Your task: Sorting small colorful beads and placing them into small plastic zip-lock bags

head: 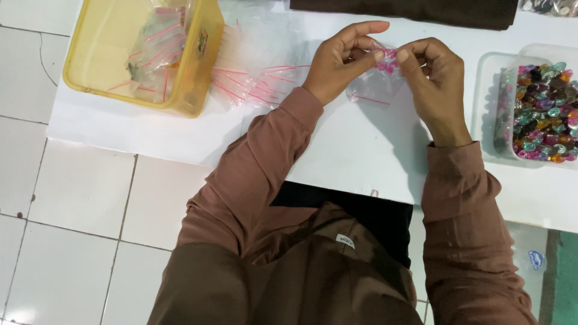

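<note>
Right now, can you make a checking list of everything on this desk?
Surface: white table, above a white tiled floor.
Job's things: small clear zip bag with pink beads, pinched at its top by both hands.
Clutter: loose pile of red-striped zip bags; yellow plastic tub holding more bags; clear container of multicoloured gems.
Grippers: left hand and right hand each gripping the bag's top edge.
Cables: nothing seen.
Surroundings: dark brown cloth at the far edge.
</note>
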